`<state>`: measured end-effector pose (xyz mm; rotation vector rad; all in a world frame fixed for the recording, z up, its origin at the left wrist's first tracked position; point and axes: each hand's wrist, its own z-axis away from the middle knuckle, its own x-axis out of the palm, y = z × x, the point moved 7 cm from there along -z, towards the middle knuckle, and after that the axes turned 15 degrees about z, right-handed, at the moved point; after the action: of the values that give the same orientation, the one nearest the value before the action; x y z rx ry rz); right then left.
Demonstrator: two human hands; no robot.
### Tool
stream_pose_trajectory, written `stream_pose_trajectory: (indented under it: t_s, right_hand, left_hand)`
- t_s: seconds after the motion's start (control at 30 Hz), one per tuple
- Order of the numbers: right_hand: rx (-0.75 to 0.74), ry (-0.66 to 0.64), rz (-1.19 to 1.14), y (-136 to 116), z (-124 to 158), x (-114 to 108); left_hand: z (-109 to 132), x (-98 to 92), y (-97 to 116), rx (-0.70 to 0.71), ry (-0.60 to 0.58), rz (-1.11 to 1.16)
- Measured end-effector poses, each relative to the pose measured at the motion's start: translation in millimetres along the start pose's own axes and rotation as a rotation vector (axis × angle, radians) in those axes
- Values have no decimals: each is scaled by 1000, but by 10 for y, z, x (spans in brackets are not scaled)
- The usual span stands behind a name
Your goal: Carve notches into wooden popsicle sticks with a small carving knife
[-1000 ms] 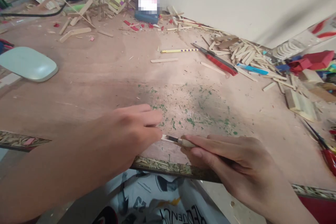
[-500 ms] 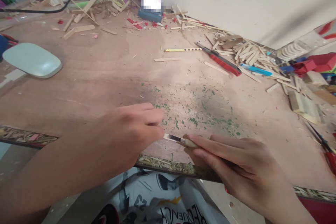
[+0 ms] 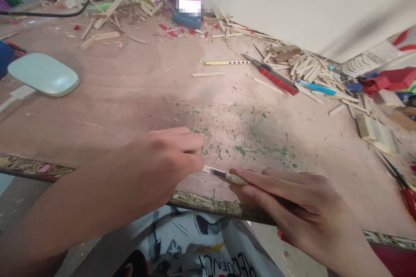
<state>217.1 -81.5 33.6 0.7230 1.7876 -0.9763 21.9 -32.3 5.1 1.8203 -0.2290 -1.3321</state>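
My right hand (image 3: 292, 201) is closed round a craft knife (image 3: 227, 176) near the table's front edge, its dark blade pointing left. The blade lies on a small pale wooden stick (image 3: 208, 169). My left hand (image 3: 162, 164) has its fingers curled and pressed down on the left end of that stick, which is mostly hidden under them. Green shavings (image 3: 240, 149) are scattered on the wooden table (image 3: 113, 95) just beyond both hands.
A pale oval lamp base (image 3: 43, 74) sits at the left. A red cutter (image 3: 274, 77), a yellow dotted stick (image 3: 225, 62) and loose wooden sticks (image 3: 305, 67) lie along the back wall. Red boxes (image 3: 390, 78) and wood blocks (image 3: 377, 132) crowd the right side.
Both hands stay almost in place; the knife has slid slightly right along the stick. The camera has shifted a little.
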Motion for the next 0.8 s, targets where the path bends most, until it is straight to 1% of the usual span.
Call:
stream_pose_trajectory:
  t_s: [0.2, 0.6, 0.8]
  right_hand:
    - [-25, -15, -22, -13, -6, 15]
    - [-47, -25, -35, 7, 0, 37]
    - [-18, -64, -53, 3, -11, 74]
  left_hand:
    - [-1, -4, -7, 26, 4, -42]
    - [-17, 10, -21, 17, -7, -20]
    - [-7, 21, -71, 28, 3, 15]
